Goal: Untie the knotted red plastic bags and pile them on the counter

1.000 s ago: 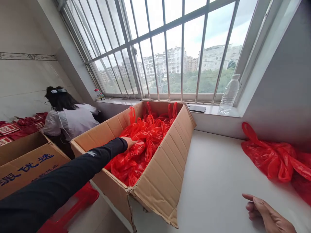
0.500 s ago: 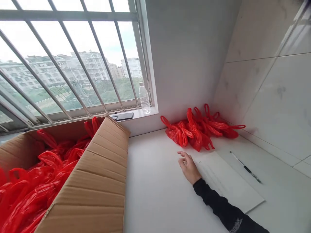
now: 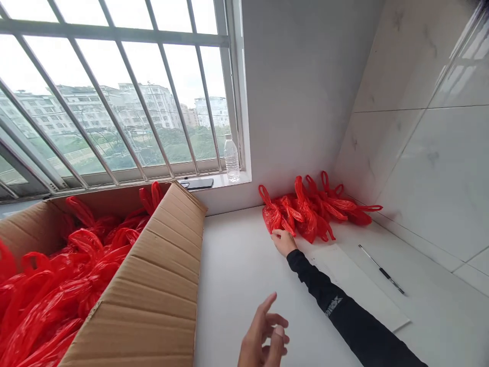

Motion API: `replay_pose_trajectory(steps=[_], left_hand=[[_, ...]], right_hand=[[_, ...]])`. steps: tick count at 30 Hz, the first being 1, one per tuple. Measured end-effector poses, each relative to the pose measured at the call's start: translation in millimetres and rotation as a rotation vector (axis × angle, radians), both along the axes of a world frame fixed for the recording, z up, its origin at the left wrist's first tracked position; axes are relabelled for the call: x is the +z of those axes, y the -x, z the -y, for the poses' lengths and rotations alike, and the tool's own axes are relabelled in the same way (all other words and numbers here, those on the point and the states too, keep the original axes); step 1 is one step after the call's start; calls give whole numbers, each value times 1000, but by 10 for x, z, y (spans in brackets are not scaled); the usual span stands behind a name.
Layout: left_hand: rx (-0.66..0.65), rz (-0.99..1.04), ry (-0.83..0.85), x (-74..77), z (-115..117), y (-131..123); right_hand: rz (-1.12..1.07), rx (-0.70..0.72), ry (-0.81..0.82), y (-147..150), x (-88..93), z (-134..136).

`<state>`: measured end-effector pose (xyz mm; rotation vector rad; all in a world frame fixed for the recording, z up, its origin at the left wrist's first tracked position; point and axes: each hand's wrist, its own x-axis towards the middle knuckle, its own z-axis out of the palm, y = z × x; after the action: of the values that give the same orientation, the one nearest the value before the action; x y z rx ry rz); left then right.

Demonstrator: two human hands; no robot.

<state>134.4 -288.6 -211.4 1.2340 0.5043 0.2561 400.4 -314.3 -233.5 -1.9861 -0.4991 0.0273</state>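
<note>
across the top left, a big metal-framed window with silvery bars (image 3: 114, 97) is set into a plain grey wall (image 3: 301, 97), and pale buildings and greenery can be seen through the glass. off to the right the corner is closed by a glossy marbled tile wall (image 3: 428, 168). down below, most of the middle is taken up by a smooth white tabletop (image 3: 229, 275).

next size down: an open brown corrugated cardboard box (image 3: 148, 290), cut off by the left edge, packed with a heap of shiny red plastic bags (image 3: 76, 280), handles poking up all over. more thin red plastic bags with looped handles (image 3: 310, 221) are bunched on the tabletop at the foot of the grey wall, near the corner. a flat white rectangular sheet (image 3: 355, 278) is partly covered by a black sleeve with pale lettering (image 3: 321, 288).

as for hands, the left hand (image 3: 263, 336) is held over the tabletop, fingers loosely spread and bent, nothing gripped. the right hand (image 3: 284, 243) is placed right at the lower edge of the leftmost bag in the bunch; whether anything's being pinched can't be told, since the fingertips are mostly hidden.

smaller bits: a clear ribbed plastic bottle (image 3: 231, 160) is stood upright on the sill, with a flat dark phone-like slab (image 3: 200, 184) beside it, and a slim clear pen with a black grip (image 3: 385, 273) is left lying right of the sheet.
</note>
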Motion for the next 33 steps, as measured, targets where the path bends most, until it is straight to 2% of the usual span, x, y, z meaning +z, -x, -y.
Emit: replay_pose_trajectory(steps=[1,3,5,7,8,9,10,11,14,15,16,21,27,33], left_hand=[[33,-7,92,-42,-19,-143],[101,-23,403,-113,-110,-426],[105,30,686,-164,-237,-649],[71,174,811,-200,-348,-779],[69,253,817,-217,-387,-811],[83,319,793,-233,-413,-826],[111,363,752,-250,-426,-829],[142,382,702,-269,-430,-825],[166,370,540,-333,-409,-812],[165,359,480,-351,-399,-815],[159,348,413,-367,-389,-820],[72,302,90,-381,-344,-852],[32,279,58,-384,-317,-847],[81,253,27,-399,-321,-867]], right_hand=[[-35,44,-51,87,20,43],[-122,130,-164,331,65,153],[-193,218,-236,619,120,297],[-311,377,-263,854,181,469],[-431,519,-263,922,208,554],[-511,620,-251,948,229,632],[-549,650,-262,934,240,694],[-553,608,-298,888,237,737],[-398,220,-466,697,148,735],[-352,139,-492,661,102,701],[-322,122,-493,653,56,658],[-339,415,-434,877,-47,502],[-354,377,-475,898,-48,607],[-424,428,-438,931,-14,619]])
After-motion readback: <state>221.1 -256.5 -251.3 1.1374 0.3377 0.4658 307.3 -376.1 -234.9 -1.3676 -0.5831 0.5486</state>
